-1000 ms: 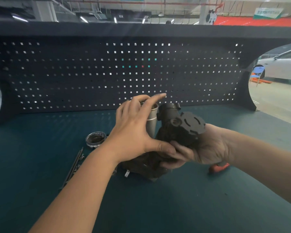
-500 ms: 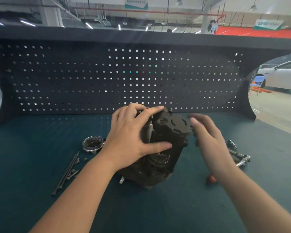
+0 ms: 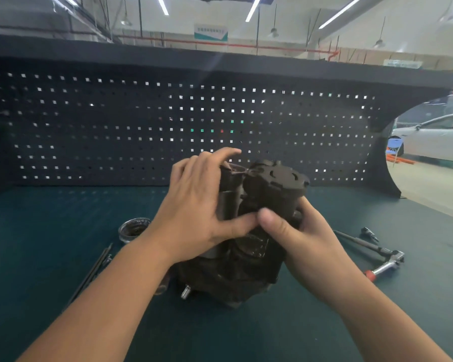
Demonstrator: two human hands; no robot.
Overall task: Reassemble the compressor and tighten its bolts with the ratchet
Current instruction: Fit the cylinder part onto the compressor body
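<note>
Your left hand (image 3: 194,205) wraps the left side of the dark compressor (image 3: 246,244), fingers curled over its upper edge, thumb pressed across the front. Your right hand (image 3: 298,236) grips the opposite side, thumb tip meeting the left thumb, fingers tucked behind the casing. The compressor stands upright between both palms on the green workbench (image 3: 63,218), before the black pegboard (image 3: 115,126). The ratchet (image 3: 385,266), red at its handle, lies just right of your right wrist, a small socket (image 3: 369,233) beyond it. Left of your left forearm lie long bolts (image 3: 94,270) and a round metal ring (image 3: 134,228).
</note>
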